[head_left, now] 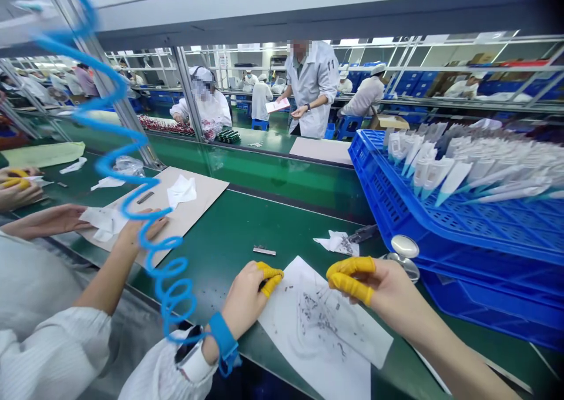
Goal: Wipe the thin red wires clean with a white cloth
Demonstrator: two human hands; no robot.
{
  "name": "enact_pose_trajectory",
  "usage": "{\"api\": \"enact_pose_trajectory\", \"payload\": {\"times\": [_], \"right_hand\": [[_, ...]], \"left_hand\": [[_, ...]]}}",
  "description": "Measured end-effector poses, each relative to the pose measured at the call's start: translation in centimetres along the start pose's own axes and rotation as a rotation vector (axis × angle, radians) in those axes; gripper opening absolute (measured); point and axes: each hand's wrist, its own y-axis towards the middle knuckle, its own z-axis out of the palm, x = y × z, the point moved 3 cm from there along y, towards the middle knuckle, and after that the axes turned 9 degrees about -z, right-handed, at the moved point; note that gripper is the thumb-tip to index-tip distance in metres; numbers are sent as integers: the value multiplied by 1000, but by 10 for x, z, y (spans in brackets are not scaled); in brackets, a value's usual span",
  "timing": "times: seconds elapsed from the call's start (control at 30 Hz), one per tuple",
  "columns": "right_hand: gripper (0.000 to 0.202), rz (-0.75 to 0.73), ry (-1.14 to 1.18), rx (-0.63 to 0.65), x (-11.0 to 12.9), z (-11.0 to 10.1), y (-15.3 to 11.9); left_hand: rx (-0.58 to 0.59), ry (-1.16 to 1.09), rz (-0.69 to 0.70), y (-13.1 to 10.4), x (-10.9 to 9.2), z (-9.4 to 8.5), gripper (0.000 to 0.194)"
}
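pinching fingertips together, left hand (247,297) and right hand (374,279) are hovering at two overlapping pale sheets (326,370) (whether they are holding anything, i cannot tell); one stack of blue trays (388,212) is standing rightward; the sheets are looking light, bendable, best held by bare edges; one crumpled tissue (338,241) and one small strip (264,251) are lying beyond; dark bits (311,309), uncountable, seemingly fragile, are suiting gentle pinches.

The left hand (279,274) has yellow finger cots (269,270), blue wristband (224,336) and white sleeve (161,367); the right hand (329,275), yellow cots.
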Motion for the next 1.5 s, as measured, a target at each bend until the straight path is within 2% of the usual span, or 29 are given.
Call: {"api": "enact_pose_trajectory", "payload": {"times": [0.1,0.2,0.33,0.57,0.67,0.77,0.8,0.9,1.0,1.1,1.2,1.37,1.5], "right_hand": [[27,8,51,-41,2,3,0],[28,-34,124,-49,6,9,0],[23,-26,167,-114,13,15,-3],[22,-115,177,-74,3,20,-5],[21,-124,160,-140,5,18,-6],[20,-149,158,-255,12,8,-6],[20,-141,145,-250,13,5,-6],[21,-21,39,-63,-2,2,-5],[23,114,-113,96,-34,4,-7],[20,179,-234,122,-65,6,-7],[17,243,-369,132,-79,8,-2],[16,157,-664,109,-72,11,7],[22,67,-869,29,-72,6,1]], "left_hand": [[98,-227,3,-10,-14,-4,22],[189,-442,54,-22,-36,-4,22],[179,-606,16,-29,-56,2,23],[160,-763,-105,-30,-61,15,17],[169,-780,-142,-31,-56,20,17],[211,-733,-178,-32,-45,23,13],[219,-679,-180,-31,-39,22,11],[169,-409,-148,-23,-20,16,8],[87,-135,-116,-13,-4,11,9],[82,-14,-108,-7,5,15,14],[106,7,-84,-7,6,20,18],[131,33,-100,-11,7,11,30],[130,19,-101,-12,12,1,36]]}}
